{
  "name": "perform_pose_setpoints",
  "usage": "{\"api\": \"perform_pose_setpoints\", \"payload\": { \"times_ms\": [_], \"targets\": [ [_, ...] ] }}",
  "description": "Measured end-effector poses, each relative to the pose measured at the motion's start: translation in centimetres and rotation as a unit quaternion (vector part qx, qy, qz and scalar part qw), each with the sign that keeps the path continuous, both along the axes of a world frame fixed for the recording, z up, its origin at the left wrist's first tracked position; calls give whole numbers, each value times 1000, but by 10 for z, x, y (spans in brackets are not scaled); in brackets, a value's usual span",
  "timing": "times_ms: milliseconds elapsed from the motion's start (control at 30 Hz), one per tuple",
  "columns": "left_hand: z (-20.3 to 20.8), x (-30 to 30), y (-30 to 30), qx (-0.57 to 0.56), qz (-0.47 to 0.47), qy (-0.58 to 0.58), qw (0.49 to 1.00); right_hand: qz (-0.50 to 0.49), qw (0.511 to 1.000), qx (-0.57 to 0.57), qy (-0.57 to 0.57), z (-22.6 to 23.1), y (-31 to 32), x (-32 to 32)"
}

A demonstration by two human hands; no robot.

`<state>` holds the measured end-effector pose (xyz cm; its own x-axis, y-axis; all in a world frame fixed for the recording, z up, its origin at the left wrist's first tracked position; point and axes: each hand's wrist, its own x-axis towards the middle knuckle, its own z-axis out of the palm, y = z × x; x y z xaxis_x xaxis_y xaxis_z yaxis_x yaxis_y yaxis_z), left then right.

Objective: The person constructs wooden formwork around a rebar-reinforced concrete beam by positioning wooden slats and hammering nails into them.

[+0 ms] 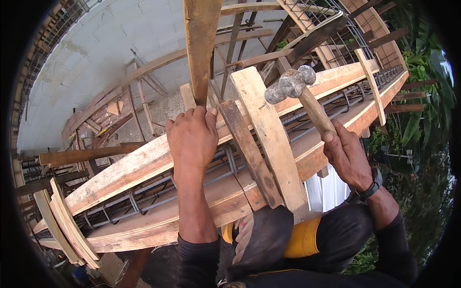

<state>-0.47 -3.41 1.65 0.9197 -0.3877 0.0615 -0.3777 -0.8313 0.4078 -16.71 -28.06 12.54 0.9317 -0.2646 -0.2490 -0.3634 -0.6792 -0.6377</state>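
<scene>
My right hand is wrapped round the wooden handle of a hammer. Its worn grey metal head with rounded ends is raised above the formwork. My left hand is closed at the lower end of an upright timber, over the far form board; its fingertips are partly hidden. Between the far board and the near form board lies a cage of steel reinforcing bars. A pale wooden cleat and a darker batten cross both boards side by side, right of my left hand.
More wooden strips cross the form at the left end and at the right. A pale block wall stands beyond, with timber props below it. Green plants grow at the right. My bent knees are close to the near board.
</scene>
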Motion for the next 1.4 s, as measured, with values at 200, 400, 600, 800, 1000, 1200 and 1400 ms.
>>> {"api": "perform_pose_setpoints", "payload": {
  "times_ms": [200, 400, 600, 800, 1000, 1200, 1400],
  "targets": [
    [-10, -5, 8, 9, 4, -9, 1000, -33, 964, 115, -236, 23, 8, -7],
    [-8, -7, 7, 33, 9, -12, 999, -55, 986, 59, -146, 16, 10, -2],
    [-8, -4, 0, 13, 3, -11, 1000, 111, 991, -68, -22, -15, 2, 8],
    [-10, -7, 3, 2, 8, 17, 1000, 20, 941, 176, -289, 4, 9, -16],
    [-7, -6, 8, -5, 20, 1, 1000, 63, 990, -1, -126, 14, 15, 3],
    [-2, 0, 8, -27, 6, -1, 1000, 110, 988, -90, -52, -25, 2, 0],
    [-7, -2, 3, -33, 21, -2, 999, 57, 990, -10, -131, -24, -1, -8]
  ]
}}
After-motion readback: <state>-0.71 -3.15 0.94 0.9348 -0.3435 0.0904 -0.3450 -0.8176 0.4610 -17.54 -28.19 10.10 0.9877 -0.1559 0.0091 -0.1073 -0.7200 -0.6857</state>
